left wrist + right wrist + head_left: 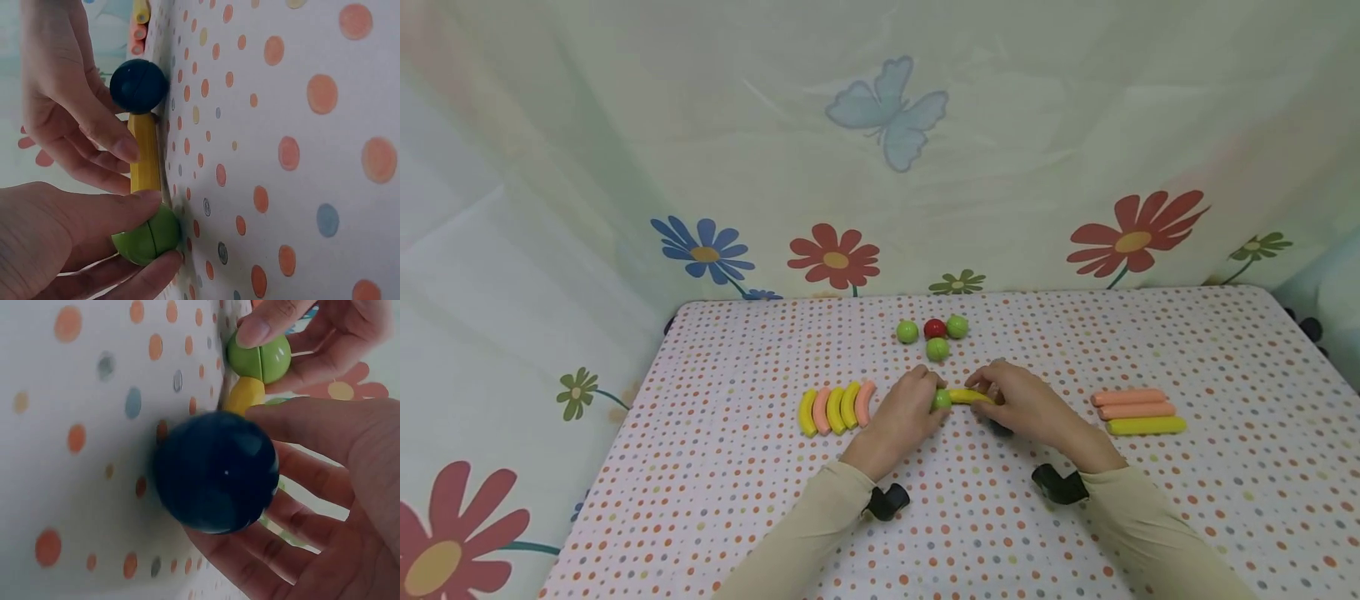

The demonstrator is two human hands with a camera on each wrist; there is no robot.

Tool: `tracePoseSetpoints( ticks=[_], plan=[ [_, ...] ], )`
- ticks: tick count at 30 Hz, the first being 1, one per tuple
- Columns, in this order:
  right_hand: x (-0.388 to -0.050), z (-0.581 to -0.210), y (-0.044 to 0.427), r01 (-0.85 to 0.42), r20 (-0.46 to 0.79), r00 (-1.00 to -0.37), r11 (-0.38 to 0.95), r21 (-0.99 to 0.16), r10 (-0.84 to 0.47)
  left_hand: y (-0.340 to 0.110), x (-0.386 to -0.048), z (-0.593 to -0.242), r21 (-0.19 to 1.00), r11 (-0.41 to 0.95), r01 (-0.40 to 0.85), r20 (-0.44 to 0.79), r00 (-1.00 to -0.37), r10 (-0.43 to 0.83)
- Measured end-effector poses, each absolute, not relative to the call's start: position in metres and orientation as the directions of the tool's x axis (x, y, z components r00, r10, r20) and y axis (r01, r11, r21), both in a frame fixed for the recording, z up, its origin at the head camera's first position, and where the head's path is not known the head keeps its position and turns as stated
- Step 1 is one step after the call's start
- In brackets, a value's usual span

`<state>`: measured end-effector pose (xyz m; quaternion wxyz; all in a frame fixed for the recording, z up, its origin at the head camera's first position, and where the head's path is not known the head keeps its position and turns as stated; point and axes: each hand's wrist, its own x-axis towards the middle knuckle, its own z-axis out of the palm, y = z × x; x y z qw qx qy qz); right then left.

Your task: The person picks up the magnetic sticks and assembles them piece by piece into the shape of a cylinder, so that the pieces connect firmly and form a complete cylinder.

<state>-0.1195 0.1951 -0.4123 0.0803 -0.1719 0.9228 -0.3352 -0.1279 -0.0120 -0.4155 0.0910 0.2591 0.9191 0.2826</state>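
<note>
A green ball (942, 401) with a seam is pinched between the thumb and fingers of my left hand (912, 410). Against it lies one end of a yellow stick (964, 396), which runs across toward my right hand (1032, 407). The right thumb and fingers grip this stick, as the left wrist view shows. At its other end sits a dark blue ball (139, 86), close to the tabletop. From the right wrist, the blue ball (215, 474) appears large before the right fingers and covers part of the stick. Whether the parts are joined is hard to tell.
Left of the hands, several curved yellow and pink sticks (836, 409) stand in a row. Two straight pink sticks (1137, 411) and a straight yellow one (1146, 426) lie at right. Behind are a red ball (935, 329) and three green balls (907, 332) on the dotted tablecloth (737, 517).
</note>
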Motion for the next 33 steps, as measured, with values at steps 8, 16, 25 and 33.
tracePoseSetpoints(
  ticks=[8, 16, 25, 33],
  plan=[
    [-0.120, -0.414, 0.186, -0.275, -0.052, -0.922, 0.742, -0.611, -0.384, -0.012, -0.125, -0.417, 0.556, 0.705, 0.440, -0.011, -0.844, 0.536],
    [-0.115, -0.416, 0.199, -0.222, -0.091, -0.939, 0.783, -0.581, -0.333, -0.023, -0.118, -0.421, 0.568, 0.712, 0.414, 0.019, -0.871, 0.491],
    [-0.106, -0.415, 0.226, -0.127, -0.087, -0.976, 0.842, -0.524, -0.201, -0.058, -0.121, -0.413, 0.475, 0.815, 0.330, 0.084, -0.940, 0.332],
    [-0.104, -0.416, 0.234, -0.122, -0.086, -0.976, 0.827, -0.549, -0.201, -0.062, -0.121, -0.413, 0.396, 0.863, 0.313, 0.083, -0.948, 0.306]
  ],
)
